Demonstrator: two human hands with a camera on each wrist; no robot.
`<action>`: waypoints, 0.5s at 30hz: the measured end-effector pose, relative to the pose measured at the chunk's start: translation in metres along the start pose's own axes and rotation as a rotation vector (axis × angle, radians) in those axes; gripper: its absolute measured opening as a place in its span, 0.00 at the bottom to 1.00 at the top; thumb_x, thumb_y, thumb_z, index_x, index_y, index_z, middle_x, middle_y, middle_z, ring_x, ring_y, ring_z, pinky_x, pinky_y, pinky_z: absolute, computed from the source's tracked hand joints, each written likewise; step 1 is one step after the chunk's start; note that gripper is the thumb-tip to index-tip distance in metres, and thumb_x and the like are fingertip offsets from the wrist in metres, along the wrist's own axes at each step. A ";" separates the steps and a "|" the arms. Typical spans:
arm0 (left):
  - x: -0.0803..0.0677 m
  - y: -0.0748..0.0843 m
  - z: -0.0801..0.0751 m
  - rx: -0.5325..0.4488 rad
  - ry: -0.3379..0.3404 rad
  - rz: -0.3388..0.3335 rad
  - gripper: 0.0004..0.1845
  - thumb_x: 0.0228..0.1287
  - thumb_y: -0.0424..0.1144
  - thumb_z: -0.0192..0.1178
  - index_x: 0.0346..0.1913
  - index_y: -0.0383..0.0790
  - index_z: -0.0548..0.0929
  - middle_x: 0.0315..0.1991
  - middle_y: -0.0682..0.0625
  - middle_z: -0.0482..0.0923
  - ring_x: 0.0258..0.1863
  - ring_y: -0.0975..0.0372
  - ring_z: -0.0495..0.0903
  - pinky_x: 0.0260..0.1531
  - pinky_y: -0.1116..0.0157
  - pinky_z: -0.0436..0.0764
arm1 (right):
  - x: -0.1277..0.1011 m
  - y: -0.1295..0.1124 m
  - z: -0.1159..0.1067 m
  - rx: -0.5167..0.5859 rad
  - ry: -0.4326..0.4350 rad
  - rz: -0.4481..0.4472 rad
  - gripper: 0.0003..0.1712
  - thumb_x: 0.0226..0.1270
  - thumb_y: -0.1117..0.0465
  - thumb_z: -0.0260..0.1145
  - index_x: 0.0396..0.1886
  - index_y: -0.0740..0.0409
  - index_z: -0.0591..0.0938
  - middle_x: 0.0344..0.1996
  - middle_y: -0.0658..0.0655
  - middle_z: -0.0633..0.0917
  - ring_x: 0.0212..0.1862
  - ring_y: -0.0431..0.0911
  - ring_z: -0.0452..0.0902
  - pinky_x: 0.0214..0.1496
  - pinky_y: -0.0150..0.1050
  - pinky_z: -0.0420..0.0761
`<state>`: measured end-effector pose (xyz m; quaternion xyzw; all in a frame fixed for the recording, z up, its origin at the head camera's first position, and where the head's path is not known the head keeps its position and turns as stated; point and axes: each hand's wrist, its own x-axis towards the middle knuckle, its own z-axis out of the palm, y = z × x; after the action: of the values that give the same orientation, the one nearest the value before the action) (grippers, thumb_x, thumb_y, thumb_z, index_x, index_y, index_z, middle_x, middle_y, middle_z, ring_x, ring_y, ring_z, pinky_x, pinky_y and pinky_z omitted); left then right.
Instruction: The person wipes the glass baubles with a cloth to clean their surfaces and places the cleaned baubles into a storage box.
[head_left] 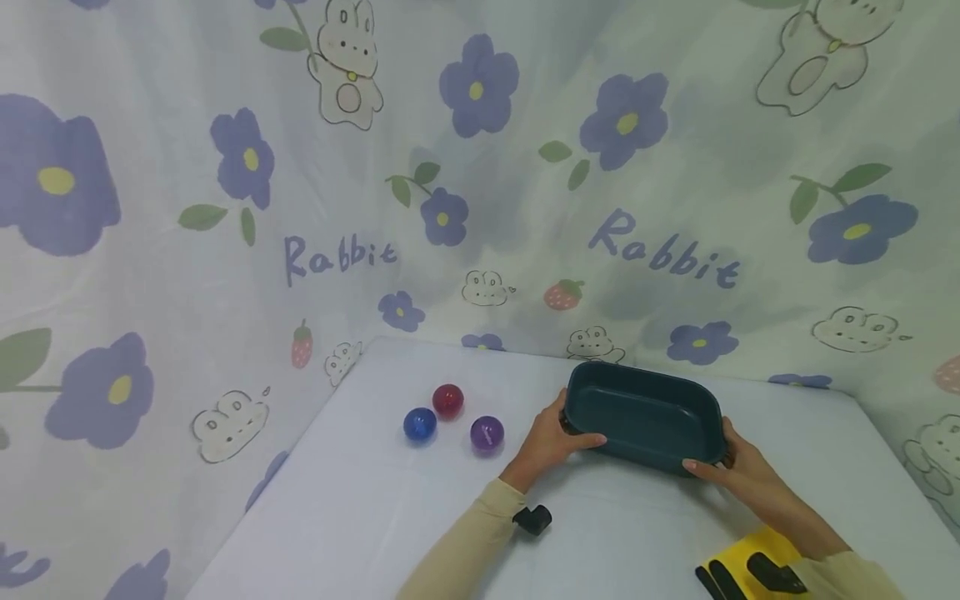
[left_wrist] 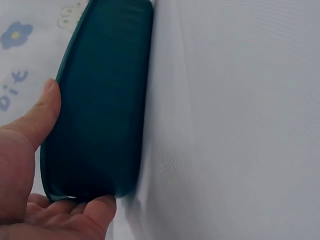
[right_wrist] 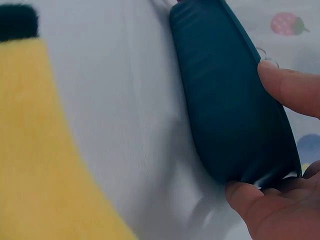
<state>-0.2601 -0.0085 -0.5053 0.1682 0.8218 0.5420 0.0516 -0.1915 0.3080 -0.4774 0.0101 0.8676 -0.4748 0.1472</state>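
A dark teal rectangular baking dish (head_left: 645, 412) with rounded corners is held between both hands, its inside facing up. My left hand (head_left: 550, 442) grips its left end, thumb over the near rim and fingers beneath the end handle. At the other end, my right hand (head_left: 738, 467) holds it the same way, with the thumb on the near rim. In the left wrist view the dish's long side (left_wrist: 102, 100) stands close over the white surface. The right wrist view shows fingers (right_wrist: 245, 200) curled under the end of the dish.
Red (head_left: 447, 401), blue (head_left: 420, 426) and purple (head_left: 487, 434) shiny balls sit left of the dish on the white table (head_left: 337, 517). A yellow cloth (head_left: 750, 554) with black parts lies near the right forearm. Patterned fabric (head_left: 517, 208) hangs behind the table.
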 end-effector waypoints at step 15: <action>-0.012 -0.011 -0.022 0.029 0.060 -0.028 0.62 0.55 0.56 0.78 0.83 0.36 0.51 0.82 0.45 0.58 0.81 0.55 0.60 0.79 0.53 0.64 | 0.013 -0.011 0.017 0.021 -0.029 -0.080 0.69 0.72 0.50 0.69 0.79 0.67 0.22 0.80 0.75 0.27 0.80 0.77 0.38 0.78 0.69 0.51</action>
<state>-0.2572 -0.0358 -0.5077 0.1411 0.8331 0.5339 0.0321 -0.2018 0.2858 -0.4803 -0.0300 0.8600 -0.4897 0.1407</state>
